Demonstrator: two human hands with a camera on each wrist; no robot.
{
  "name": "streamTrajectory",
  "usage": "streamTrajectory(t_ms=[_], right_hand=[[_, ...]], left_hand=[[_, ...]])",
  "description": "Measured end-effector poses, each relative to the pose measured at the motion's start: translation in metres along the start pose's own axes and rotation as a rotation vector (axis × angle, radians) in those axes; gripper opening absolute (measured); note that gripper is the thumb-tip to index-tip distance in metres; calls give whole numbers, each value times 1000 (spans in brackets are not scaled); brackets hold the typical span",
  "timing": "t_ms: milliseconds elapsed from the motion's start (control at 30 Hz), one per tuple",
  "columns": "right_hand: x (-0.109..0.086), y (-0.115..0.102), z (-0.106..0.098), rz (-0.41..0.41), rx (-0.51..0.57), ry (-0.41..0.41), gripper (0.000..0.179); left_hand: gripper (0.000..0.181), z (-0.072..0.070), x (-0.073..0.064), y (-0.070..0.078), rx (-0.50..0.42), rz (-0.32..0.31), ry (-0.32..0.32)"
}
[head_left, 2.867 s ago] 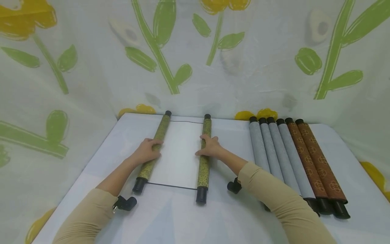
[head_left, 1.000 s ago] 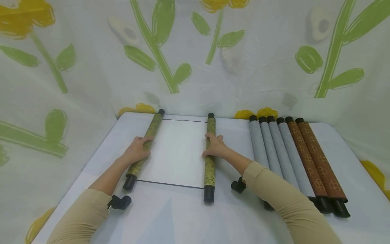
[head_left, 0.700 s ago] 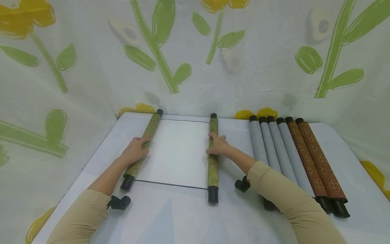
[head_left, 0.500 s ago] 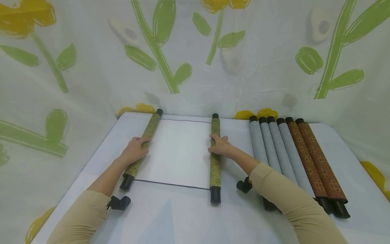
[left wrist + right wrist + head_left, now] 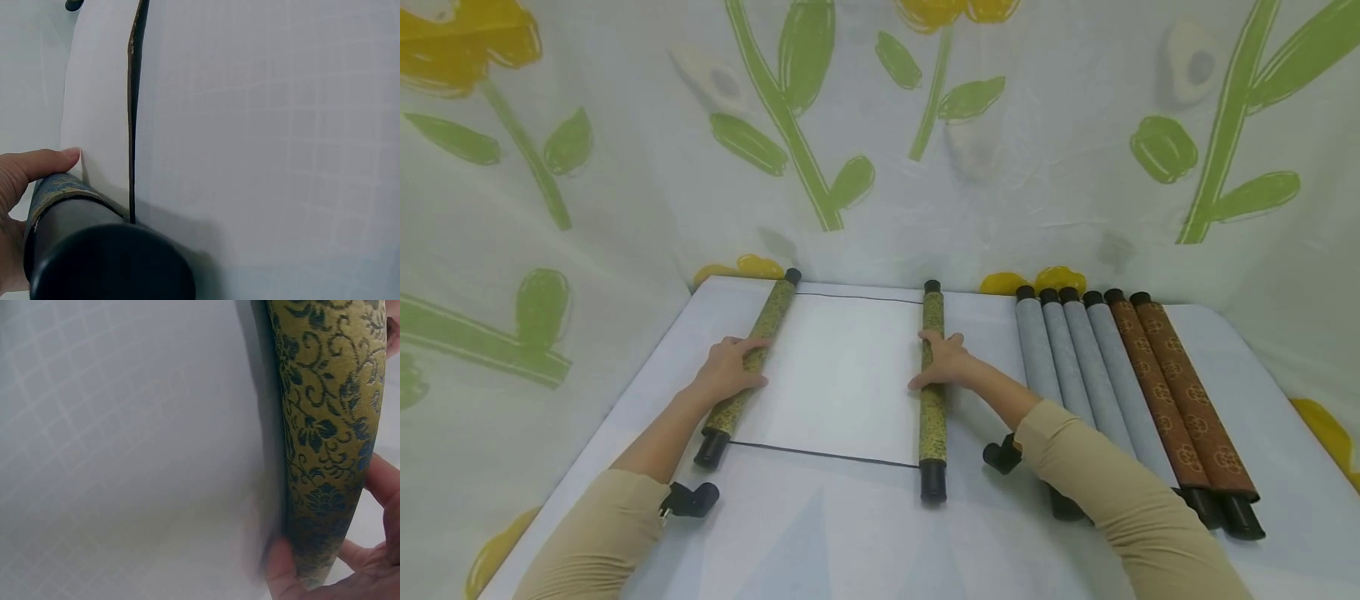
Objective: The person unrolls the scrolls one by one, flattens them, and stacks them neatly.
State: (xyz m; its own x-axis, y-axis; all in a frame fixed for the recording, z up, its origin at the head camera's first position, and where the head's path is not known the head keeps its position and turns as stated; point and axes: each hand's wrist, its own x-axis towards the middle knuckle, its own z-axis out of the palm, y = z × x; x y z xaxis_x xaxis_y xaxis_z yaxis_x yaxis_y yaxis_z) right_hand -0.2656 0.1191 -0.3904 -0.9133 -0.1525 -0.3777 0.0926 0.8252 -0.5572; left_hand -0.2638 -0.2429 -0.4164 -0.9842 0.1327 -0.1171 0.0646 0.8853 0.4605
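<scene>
Fingers first: my left hand (image 5: 727, 372) lies over the left roller (image 5: 749, 363), fingers draped across its top, thumb on the near side. My right hand (image 5: 946, 362) sits the same way on the right roller (image 5: 932, 375), fingers loosely spread over it, thumb tucked at the paper side (image 5: 282, 569).

The scroll lies part unrolled at the table's left-middle, white sheet (image 5: 838, 379) flat between the two rollers.

Handling, as I judge it: rollers stiff and light, brocade wrap (image 5: 325, 425) fairly grippy; the sheet is thin and would crease or tear if pulled askew. Best held mid-length on each roller, palms on top, so both ends travel evenly (the black end caps (image 5: 106, 262) look smooth, poor purchase).

To the right, six rolled scrolls (image 5: 1120, 392) lie side by side on the table (image 5: 820, 533), four grey, two brown.
</scene>
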Motion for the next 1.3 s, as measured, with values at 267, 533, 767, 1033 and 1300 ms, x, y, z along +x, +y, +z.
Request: streamTrajectory(t_ms=[267, 533, 767, 1033, 1300], right_hand=[[2, 10, -3, 20, 88, -40, 89], [-1, 19, -11, 30, 130, -69, 84], [-2, 25, -13, 42, 123, -85, 76], [-5, 25, -11, -5, 44, -28, 88], [-5, 25, -13, -16, 41, -17, 93]], left_hand=[[64, -3, -1, -4, -40, 14, -11], [65, -4, 3, -10, -81, 37, -17], [57, -4, 6, -14, -62, 33, -15], [56, -2, 8, -16, -52, 25, 14], [62, -8, 7, -13, -67, 6, -15]])
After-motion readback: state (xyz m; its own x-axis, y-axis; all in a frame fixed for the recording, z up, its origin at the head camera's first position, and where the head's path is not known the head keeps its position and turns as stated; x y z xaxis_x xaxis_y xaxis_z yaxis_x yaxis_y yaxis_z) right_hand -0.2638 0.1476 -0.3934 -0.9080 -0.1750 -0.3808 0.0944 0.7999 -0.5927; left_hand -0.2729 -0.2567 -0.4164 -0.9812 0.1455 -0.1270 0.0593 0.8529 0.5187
